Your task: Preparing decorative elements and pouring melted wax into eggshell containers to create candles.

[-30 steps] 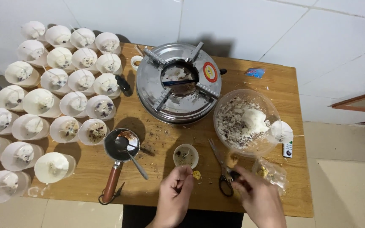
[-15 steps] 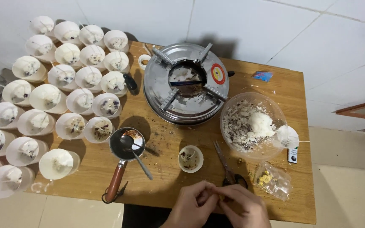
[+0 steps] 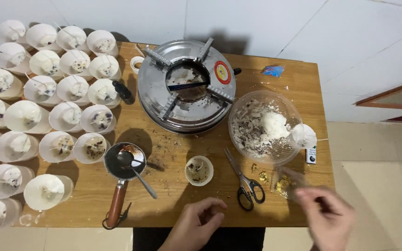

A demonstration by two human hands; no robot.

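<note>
Filling the table's nine o'clock side: white cups [image 3: 47, 116] of wax. Small pan [image 3: 124, 161] with spoon, seven o'clock of the round metal stove [image 3: 187, 86], which bears a round red label. Left hand [image 3: 194, 226], loosely curled, empty, at six o'clock of the little cup [image 3: 199, 170]. Scissors [image 3: 245, 182]. Clear bag [image 3: 285, 182] of yellow bits. Right hand [image 3: 326, 216], blurred; grip cannot be told.

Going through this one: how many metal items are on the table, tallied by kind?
Round stove: 1
Small saucepan: 1
Spoon: 1
Scissors: 1
Total: 4
</note>
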